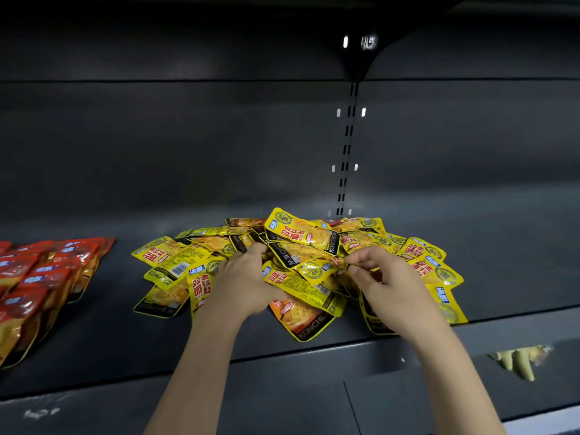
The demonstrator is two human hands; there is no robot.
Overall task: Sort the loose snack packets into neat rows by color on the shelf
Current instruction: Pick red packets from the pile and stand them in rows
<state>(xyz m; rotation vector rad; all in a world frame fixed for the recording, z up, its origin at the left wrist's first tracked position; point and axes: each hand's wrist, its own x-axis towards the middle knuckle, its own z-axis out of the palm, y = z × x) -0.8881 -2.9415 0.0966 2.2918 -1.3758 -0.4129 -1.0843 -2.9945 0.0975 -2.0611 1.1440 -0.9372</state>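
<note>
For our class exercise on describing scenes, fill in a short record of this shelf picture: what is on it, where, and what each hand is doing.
setting: dark metal shelf
centre: loose heap of yellow packets
far left: red packets in overlapping rows
left hand: on the heap, fingers curled into the packets
right hand: fingers pinching a packet edge in the heap
sorting state: yellow still unsorted
shelf front edge: torn yellowish label remnant

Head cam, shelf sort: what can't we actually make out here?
- Red packets: the row runs off the left edge, so its full extent is cut off.
- Yellow packet pile: lower packets are covered by upper ones and by both hands.
- Left hand: fingertips are buried in the pile, grip unclear.
- Right hand: whether its curled fingers pinch a packet is unclear.
- Yellow shape in the lower ledge: blurred, unidentifiable.
</note>
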